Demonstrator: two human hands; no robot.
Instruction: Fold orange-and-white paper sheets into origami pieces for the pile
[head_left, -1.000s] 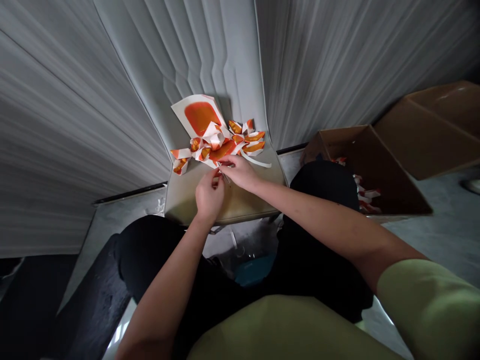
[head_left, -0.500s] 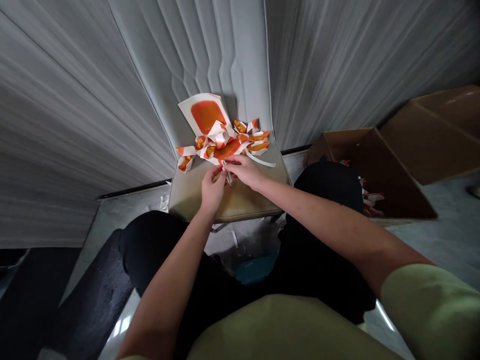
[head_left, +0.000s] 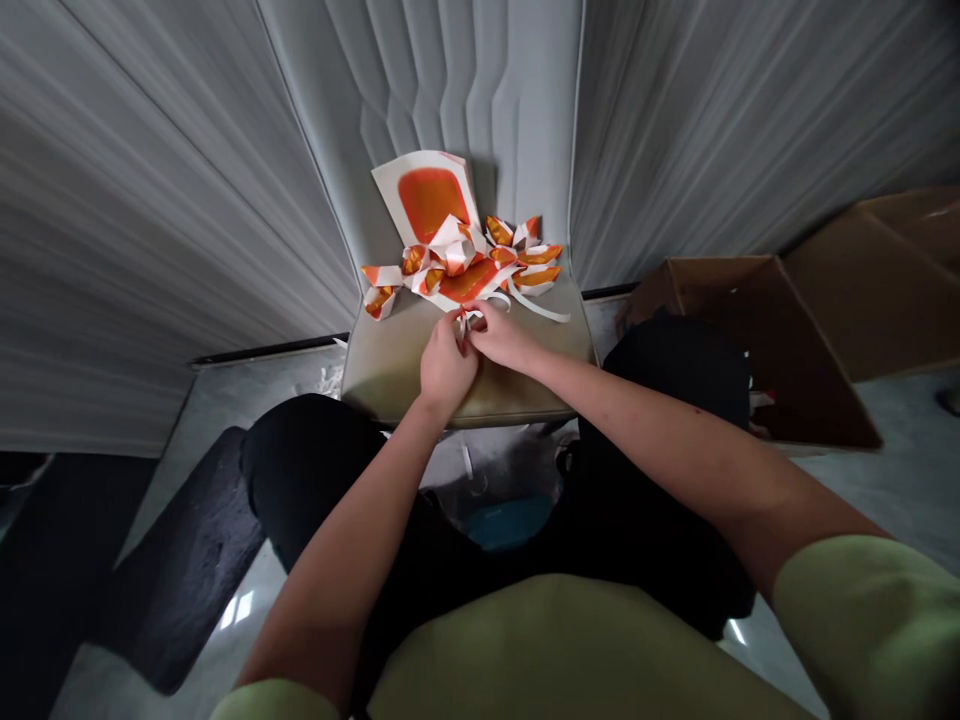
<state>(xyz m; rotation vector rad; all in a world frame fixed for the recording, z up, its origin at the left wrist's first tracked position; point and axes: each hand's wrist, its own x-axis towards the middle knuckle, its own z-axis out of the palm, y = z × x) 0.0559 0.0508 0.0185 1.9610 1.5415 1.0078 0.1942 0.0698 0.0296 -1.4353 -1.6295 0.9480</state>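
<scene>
My left hand [head_left: 444, 362] and my right hand [head_left: 501, 335] meet over a beige stool seat [head_left: 390, 370], fingertips pinched together on a small white paper strip [head_left: 466, 318]. Just beyond them lies a heap of folded orange-and-white paper pieces [head_left: 465, 265]. A flat white sheet with an orange patch [head_left: 429, 198] leans against the curtain behind the heap. A loose white strip [head_left: 541, 310] curls to the right of my right hand.
Grey pleated curtains [head_left: 187, 180] fill the background. An open cardboard box [head_left: 780, 340] with more folded pieces stands at the right. My black-trousered knees flank the stool; a dark mat [head_left: 180, 570] lies on the floor at the left, and a teal object [head_left: 506, 520] below the stool.
Both hands have stayed together on the strip and moved slightly right and closer to the heap; the camera view has shifted, so everything sits further right.
</scene>
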